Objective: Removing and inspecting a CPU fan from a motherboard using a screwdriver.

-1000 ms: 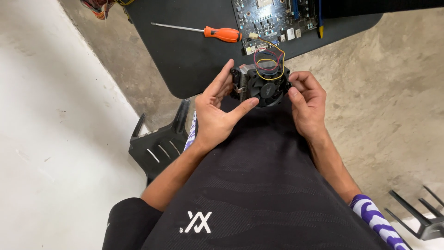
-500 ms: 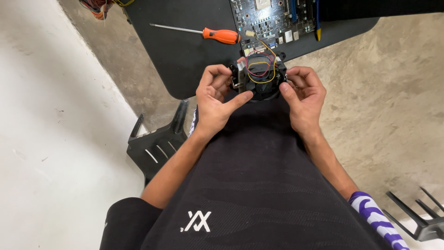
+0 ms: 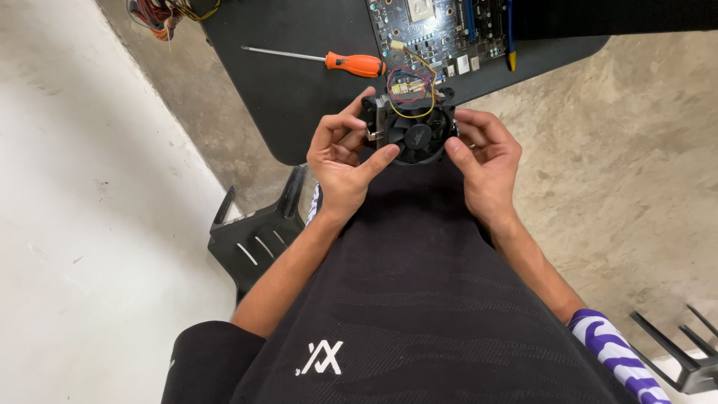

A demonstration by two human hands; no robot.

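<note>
You hold the cooling fan off the table, over your lap, with both hands. Your left hand has its grip closed on the fan's left side, thumb laid across the lower edge; your right hand clasps the right side. The fan's coloured wires are looped on top of it and one runs up to the circuit board at 12 o'clock. The fan is not seated there. The orange-handled screwdriver lies untouched at 11 o'clock.

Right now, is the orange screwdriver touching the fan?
Apart. The head view shows the screwdriver lying on the black table, with a strip of bare tabletop between its handle and the fan, which both hands hold.
</note>
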